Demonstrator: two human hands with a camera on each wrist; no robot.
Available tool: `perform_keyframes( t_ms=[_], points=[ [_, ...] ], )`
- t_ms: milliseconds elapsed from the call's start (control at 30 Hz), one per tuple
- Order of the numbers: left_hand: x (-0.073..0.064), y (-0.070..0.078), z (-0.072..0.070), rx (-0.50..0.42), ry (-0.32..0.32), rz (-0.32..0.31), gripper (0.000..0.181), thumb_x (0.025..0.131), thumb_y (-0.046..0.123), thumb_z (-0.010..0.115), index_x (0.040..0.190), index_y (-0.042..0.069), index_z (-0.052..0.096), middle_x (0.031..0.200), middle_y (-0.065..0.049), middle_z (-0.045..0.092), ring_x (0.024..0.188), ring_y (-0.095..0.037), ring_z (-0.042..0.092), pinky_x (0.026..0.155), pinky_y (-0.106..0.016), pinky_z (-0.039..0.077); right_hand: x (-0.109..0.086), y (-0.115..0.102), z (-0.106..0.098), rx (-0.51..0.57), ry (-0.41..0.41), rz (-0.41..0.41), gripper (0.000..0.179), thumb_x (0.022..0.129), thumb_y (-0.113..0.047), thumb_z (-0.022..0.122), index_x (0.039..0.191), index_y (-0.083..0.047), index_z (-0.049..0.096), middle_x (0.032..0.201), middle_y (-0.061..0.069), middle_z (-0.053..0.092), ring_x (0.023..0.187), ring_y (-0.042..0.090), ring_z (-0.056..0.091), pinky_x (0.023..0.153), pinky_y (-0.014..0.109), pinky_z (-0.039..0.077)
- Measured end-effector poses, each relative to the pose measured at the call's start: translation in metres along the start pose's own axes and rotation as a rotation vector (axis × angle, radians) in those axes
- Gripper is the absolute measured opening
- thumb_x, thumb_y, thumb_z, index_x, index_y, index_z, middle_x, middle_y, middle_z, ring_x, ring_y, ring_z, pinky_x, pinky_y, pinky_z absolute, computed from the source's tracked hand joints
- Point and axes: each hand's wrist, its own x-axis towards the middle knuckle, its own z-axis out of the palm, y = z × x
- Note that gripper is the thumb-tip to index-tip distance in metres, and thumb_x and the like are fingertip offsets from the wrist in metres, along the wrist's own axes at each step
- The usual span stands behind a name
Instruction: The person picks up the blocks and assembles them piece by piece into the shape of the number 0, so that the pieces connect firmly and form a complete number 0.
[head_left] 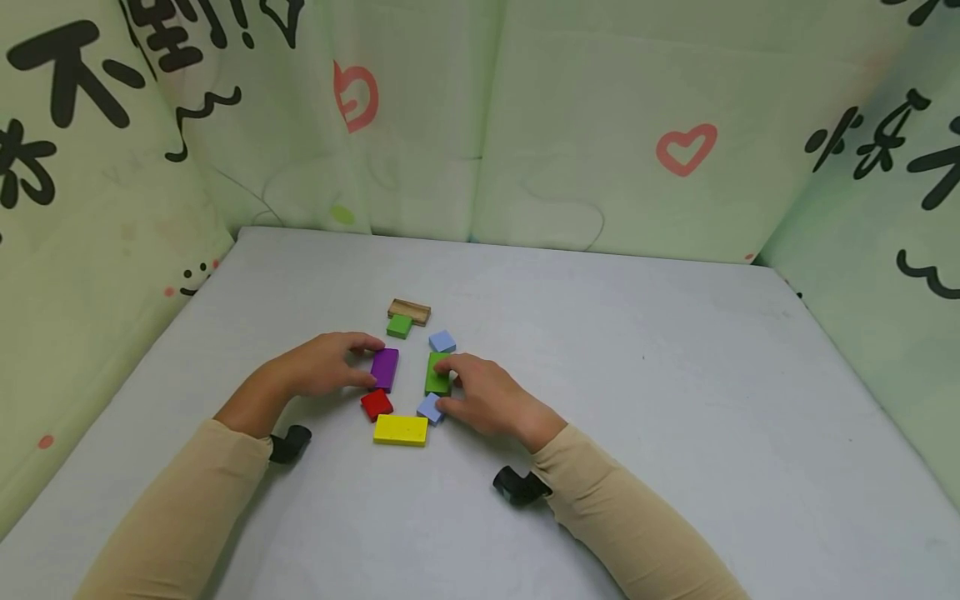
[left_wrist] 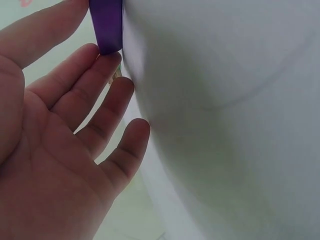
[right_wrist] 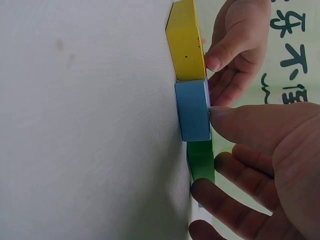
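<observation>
My left hand (head_left: 327,364) holds a purple block (head_left: 386,372) by its ends, thumb at the near end and index finger at the far end. In the left wrist view, the purple block (left_wrist: 107,25) meets the fingertips, and the other fingers are spread. My right hand (head_left: 487,396) touches two blocks. Its thumb rests on a small blue block (right_wrist: 193,111), while the index finger lies over a green block (head_left: 437,383). A red block (head_left: 377,405) lies at the purple block's near end. The yellow block (head_left: 400,431) lies across the near side.
Farther back lie a wooden block (head_left: 417,312), a small green block (head_left: 399,327) and another blue block (head_left: 442,341). Together the blocks form a rough ring on the white table (head_left: 637,400). Printed pale green curtains (head_left: 585,125) stand around the table's back and sides.
</observation>
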Motion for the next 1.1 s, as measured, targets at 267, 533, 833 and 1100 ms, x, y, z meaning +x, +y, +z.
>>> perform_keyframes(
  t_ms=[267,533,833,1100],
  points=[
    [-0.001,0.001,-0.004,-0.056,0.047,0.013,0.062,0.093,0.025,0.071,0.147,0.007,0.047,0.145,-0.017,0.049,0.132,-0.038,0.044,0.104,-0.054,0.043,0.0,0.0,0.0,-0.004,0.003,-0.003,0.045,0.095,-0.018,0.069,0.136,-0.002,0.056,0.129,0.011,0.06,0.111,0.025,0.059,0.099,0.038,0.048],
    [0.007,0.007,-0.01,-0.057,0.16,-0.004,0.053,0.097,0.023,0.066,0.145,0.006,0.049,0.142,-0.019,0.051,0.131,-0.039,0.044,0.104,-0.054,0.043,0.0,0.001,0.0,0.0,0.001,0.0,0.046,0.096,-0.018,0.069,0.136,-0.002,0.055,0.13,0.011,0.059,0.111,0.025,0.059,0.099,0.039,0.048],
    [0.03,0.017,-0.01,-0.083,0.195,-0.017,0.048,0.098,0.021,0.067,0.142,0.009,0.052,0.14,-0.018,0.051,0.131,-0.037,0.045,0.105,-0.053,0.042,0.0,0.002,-0.001,0.001,0.0,-0.001,0.046,0.096,-0.019,0.069,0.136,-0.002,0.055,0.131,0.011,0.059,0.111,0.025,0.058,0.099,0.038,0.048],
    [0.044,0.023,-0.011,-0.096,0.206,-0.02,0.044,0.097,0.02,0.066,0.138,0.007,0.054,0.138,-0.019,0.051,0.126,-0.036,0.047,0.105,-0.05,0.043,0.0,0.001,-0.002,0.003,-0.009,-0.003,0.046,0.096,-0.019,0.069,0.136,-0.002,0.055,0.131,0.011,0.059,0.111,0.026,0.058,0.1,0.038,0.047]
  ],
)
